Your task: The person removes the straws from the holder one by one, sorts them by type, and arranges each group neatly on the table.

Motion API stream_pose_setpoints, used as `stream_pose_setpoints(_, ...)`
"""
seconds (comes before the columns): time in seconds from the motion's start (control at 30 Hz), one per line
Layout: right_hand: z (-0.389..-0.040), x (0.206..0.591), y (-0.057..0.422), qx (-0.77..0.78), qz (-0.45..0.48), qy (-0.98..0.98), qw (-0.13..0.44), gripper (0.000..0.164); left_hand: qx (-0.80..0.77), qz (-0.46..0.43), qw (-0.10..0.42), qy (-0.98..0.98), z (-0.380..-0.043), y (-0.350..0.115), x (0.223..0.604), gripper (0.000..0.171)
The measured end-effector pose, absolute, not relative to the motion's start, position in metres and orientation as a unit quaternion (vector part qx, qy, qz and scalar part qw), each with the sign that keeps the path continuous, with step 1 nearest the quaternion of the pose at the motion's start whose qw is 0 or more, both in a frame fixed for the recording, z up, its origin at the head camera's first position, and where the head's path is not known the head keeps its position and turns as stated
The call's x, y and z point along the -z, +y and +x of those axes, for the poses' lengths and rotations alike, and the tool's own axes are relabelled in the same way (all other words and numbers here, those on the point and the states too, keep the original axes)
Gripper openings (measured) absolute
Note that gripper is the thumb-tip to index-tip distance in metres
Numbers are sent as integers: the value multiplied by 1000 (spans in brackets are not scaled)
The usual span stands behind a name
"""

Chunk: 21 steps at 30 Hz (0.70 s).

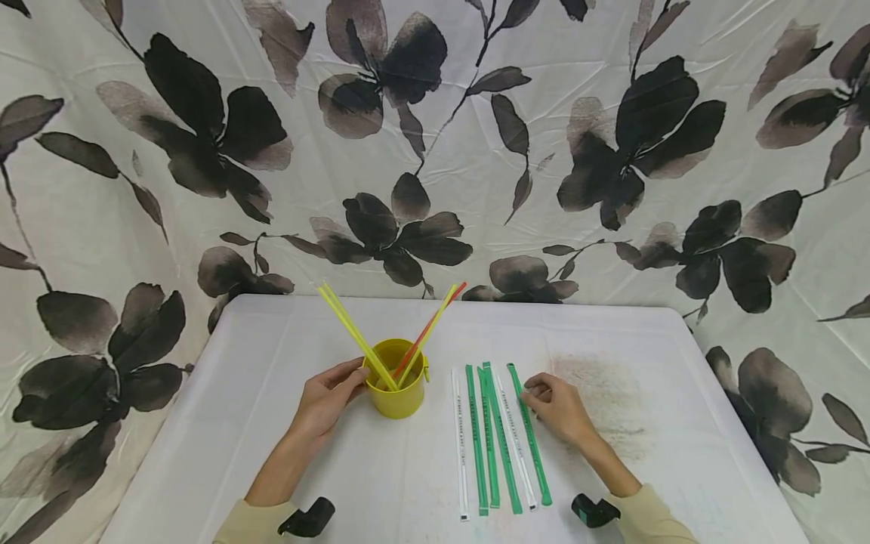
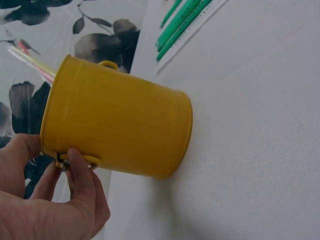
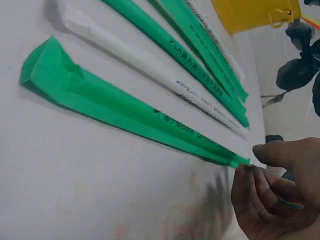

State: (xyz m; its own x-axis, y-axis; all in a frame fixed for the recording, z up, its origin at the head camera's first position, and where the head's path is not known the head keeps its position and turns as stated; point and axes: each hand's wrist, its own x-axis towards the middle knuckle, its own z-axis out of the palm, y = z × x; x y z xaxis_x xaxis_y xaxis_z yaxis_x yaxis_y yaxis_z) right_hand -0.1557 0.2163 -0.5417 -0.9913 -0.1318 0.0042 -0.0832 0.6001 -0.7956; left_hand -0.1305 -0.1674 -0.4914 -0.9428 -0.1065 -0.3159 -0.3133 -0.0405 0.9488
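A small yellow bucket (image 1: 396, 404) stands upright on the table, holding several yellow straws (image 1: 350, 326) and an orange straw (image 1: 430, 326). My left hand (image 1: 331, 400) grips the bucket's left side; the left wrist view shows thumb and fingers pinching around the rim and a small side loop. Right of the bucket lies a row of paper-wrapped straws, some green, some white. Loosely curled, my right hand (image 1: 557, 408) is beside the rightmost green wrapped straw (image 1: 532, 446). In the right wrist view, its fingertips are right at that straw's far end (image 3: 240, 161), with thumb and fingers apart.
A white wrapped straw (image 1: 460, 446) forms the row's left end, and another white wrapped straw (image 1: 516, 446) lies among the green ones. The white table (image 1: 272, 340) has a brownish stain (image 1: 605, 400) at right. Behind it hangs a floral cloth (image 1: 503, 196).
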Motion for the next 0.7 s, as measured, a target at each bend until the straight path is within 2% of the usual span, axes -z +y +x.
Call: stream_pose_setpoints(0.7, -178, 486, 182, 483, -119, 862, -98, 19, -703, -157, 74, 690, -131, -166, 491, 43)
